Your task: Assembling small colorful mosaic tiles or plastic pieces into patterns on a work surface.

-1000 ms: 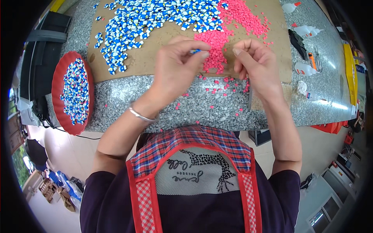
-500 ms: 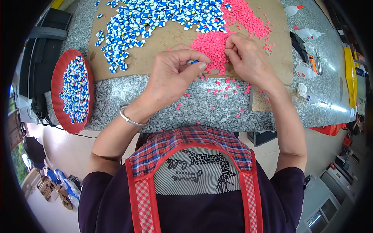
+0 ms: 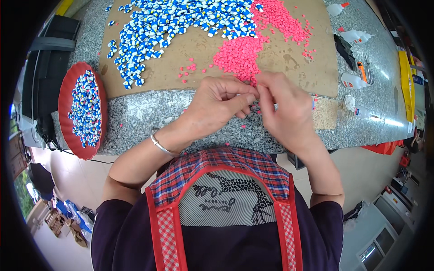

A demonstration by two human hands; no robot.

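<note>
While both hands sat up at the pink pile half a second ago, in the head view they are now pulled back toward the body, over the grey stone table edge (image 3: 135,122). Left hand (image 3: 217,106) and right hand (image 3: 287,113) meet fingertip to fingertip, pinched narrow on something tiny; what it is stays hidden, likely a small pink piece off the pink pile (image 3: 239,54) just above the fingertips. So a piece looks picked and is being worked between both hands. Pink pile lies on the brown cardboard sheet (image 3: 289,54), blue-and-white pieces (image 3: 181,22) spread farther up-left, red tray (image 3: 68,90) of them at left, glue bottles (image 3: 352,81) right.
</note>
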